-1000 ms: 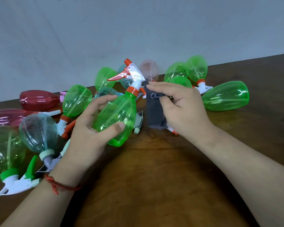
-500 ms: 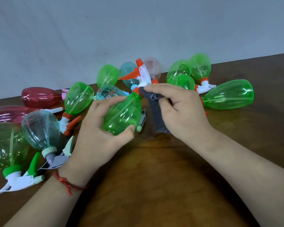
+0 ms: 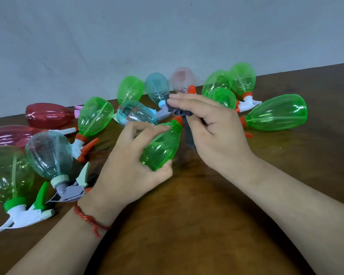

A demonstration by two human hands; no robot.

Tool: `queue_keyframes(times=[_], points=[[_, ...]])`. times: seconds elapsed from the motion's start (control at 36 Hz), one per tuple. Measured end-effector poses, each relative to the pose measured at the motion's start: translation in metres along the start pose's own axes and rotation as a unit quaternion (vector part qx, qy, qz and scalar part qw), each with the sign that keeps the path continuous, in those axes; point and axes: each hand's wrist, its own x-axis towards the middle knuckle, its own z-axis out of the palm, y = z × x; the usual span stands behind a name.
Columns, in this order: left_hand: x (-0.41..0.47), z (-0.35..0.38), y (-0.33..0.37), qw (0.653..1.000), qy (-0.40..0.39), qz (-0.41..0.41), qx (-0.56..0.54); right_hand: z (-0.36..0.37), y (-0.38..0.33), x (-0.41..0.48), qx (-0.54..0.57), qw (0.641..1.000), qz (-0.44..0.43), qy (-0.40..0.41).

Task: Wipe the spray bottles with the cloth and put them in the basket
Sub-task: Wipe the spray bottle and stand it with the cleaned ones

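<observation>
The left hand [image 3: 125, 165] grips a green spray bottle [image 3: 161, 149] above the wooden table [image 3: 187, 225]. The right hand [image 3: 213, 128] pinches a dark cloth [image 3: 179, 112] around its nozzle. Other bottles [image 3: 48, 155] lie scattered behind.

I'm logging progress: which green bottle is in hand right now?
The green bottle gripped by the left hand, its orange collar at the dark cloth the right hand holds. The other green bottles lie on the table, unheld.
</observation>
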Motion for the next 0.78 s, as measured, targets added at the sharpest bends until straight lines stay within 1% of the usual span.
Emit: queue_keyframes(times=[0.08, 0.14, 0.19, 0.28, 0.33, 0.42, 0.5, 0.58, 0.67, 0.78], points=[[0.001, 0.0, 0.001, 0.998, 0.029, -0.04, -0.045, -0.002, 0.002, -0.001, 0.024, 0.999, 0.043, 0.007], [0.004, -0.002, 0.0, 0.994, 0.059, -0.061, -0.069, -0.002, 0.005, -0.001, 0.028, 0.997, 0.073, 0.007], [0.005, -0.003, -0.002, 0.987, 0.07, -0.086, -0.115, 0.0, 0.007, -0.001, 0.025, 0.995, 0.096, 0.006], [0.003, -0.004, -0.004, 0.967, 0.078, -0.12, -0.211, -0.001, 0.009, 0.0, 0.039, 0.989, 0.144, 0.002], [0.003, -0.004, -0.002, 0.951, 0.101, -0.134, -0.258, 0.0, 0.009, 0.001, 0.057, 0.983, 0.177, -0.005], [0.004, -0.004, 0.002, 0.929, 0.131, -0.137, -0.318, 0.007, 0.006, 0.0, 0.119, 0.963, 0.24, -0.038], [0.003, -0.005, 0.003, 0.929, 0.123, -0.125, -0.327, 0.017, 0.0, -0.005, 0.19, 0.94, 0.272, -0.082], [0.005, -0.011, 0.002, 0.934, 0.095, -0.12, -0.324, 0.015, 0.001, -0.004, 0.223, 0.932, 0.278, -0.07], [0.008, -0.016, 0.002, 0.946, 0.077, -0.12, -0.292, 0.011, 0.001, -0.001, 0.217, 0.935, 0.274, -0.062], [0.007, -0.012, 0.001, 0.95, 0.092, -0.128, -0.268, 0.013, 0.002, -0.006, 0.207, 0.939, 0.266, -0.069]])
